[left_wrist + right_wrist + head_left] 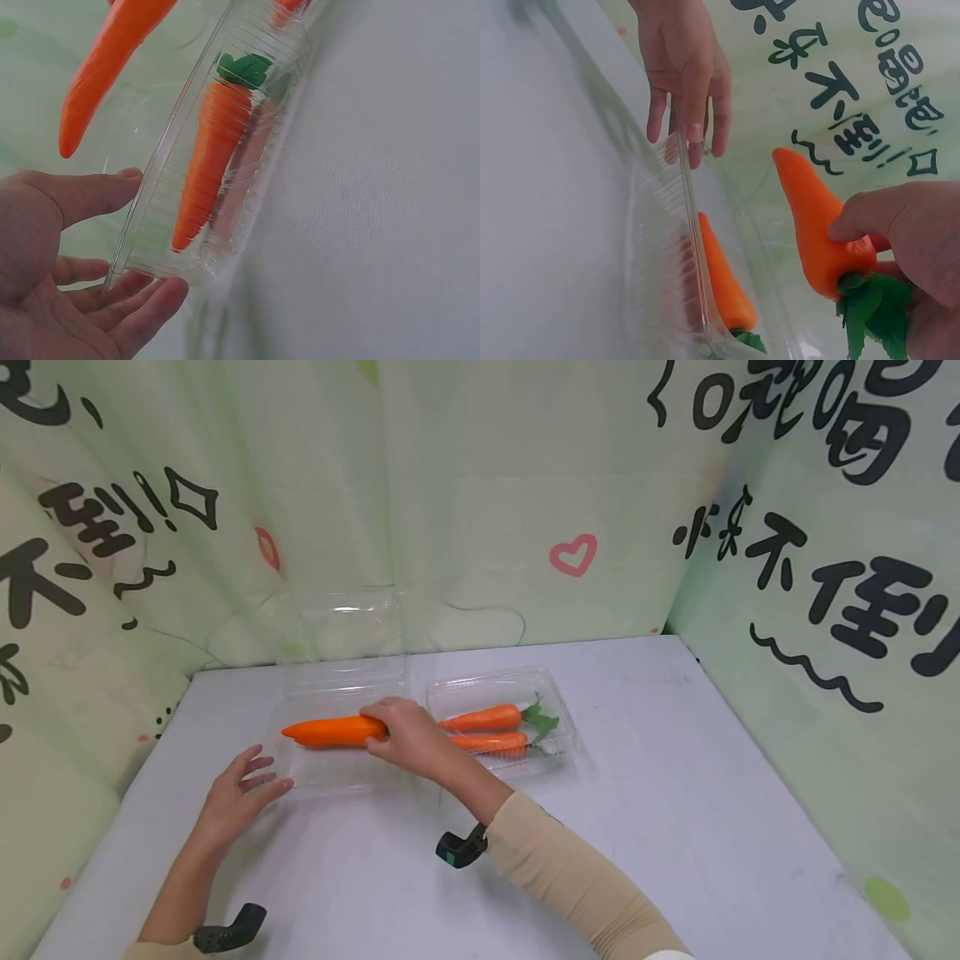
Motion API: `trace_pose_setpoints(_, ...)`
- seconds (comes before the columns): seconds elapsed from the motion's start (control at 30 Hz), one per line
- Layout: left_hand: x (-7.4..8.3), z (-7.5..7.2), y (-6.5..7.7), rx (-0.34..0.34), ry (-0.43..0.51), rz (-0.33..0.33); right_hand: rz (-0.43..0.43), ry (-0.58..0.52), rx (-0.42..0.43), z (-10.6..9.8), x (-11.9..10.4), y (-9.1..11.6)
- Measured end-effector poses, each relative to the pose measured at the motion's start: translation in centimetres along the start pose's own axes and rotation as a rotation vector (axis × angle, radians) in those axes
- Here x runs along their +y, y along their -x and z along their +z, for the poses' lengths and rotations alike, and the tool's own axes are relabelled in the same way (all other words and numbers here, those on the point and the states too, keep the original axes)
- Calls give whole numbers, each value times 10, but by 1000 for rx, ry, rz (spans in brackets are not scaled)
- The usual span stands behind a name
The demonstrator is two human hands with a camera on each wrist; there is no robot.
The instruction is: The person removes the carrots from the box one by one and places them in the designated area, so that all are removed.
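We are gripping a carrot (330,731) in our right hand (408,735), best eased gently into the left box (341,777) our spread left hand (235,796) is seemingly touching.

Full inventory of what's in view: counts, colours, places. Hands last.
held carrot: 1, orange with green top, in the right hand over the left container
carrot in the left container: 1, orange with green top
carrots in the right container: 2 visible, orange with green tops
left container: 1, clear, on the table, lid raised
right container: 1, clear, beside it
table: 1, white, underneath
backdrop: panel count unclear, pale green, black writing, around the table
wrist devices: 2, black, one per wrist
sleeves: 2, beige, forearms
right hand: 1, gripping the held carrot
left hand: 1, by the left container's corner
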State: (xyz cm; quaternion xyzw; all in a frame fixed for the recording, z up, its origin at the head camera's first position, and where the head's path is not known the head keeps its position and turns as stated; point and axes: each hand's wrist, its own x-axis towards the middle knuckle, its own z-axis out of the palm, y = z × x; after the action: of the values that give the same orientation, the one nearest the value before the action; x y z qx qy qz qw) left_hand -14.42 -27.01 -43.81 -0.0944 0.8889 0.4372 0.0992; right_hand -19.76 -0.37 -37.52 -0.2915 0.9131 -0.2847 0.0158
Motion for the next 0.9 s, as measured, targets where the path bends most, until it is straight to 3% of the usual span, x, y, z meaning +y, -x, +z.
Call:
trace_pose_setpoints(0.37, -4, -1, 0, -1, 11, -7, -10, -15, -13, -5, -3, 4)
trace_pose_setpoints(0.6, -22, 2, -12, 40, 3, 36, -55, -9, -38, -9, -3, 7)
trace_pose_setpoints(0.67, -20, 2, -12, 41, 3, 24, -68, -6, -42, -10, -3, 8)
trace_pose_setpoints(0.77, -6, 0, -3, 24, 6, 10, -73, -4, -51, -12, -3, 10)
trace_pose_setpoints(0.9, -4, -1, -1, 5, 10, 14, -72, -12, -62, -14, -4, 13)
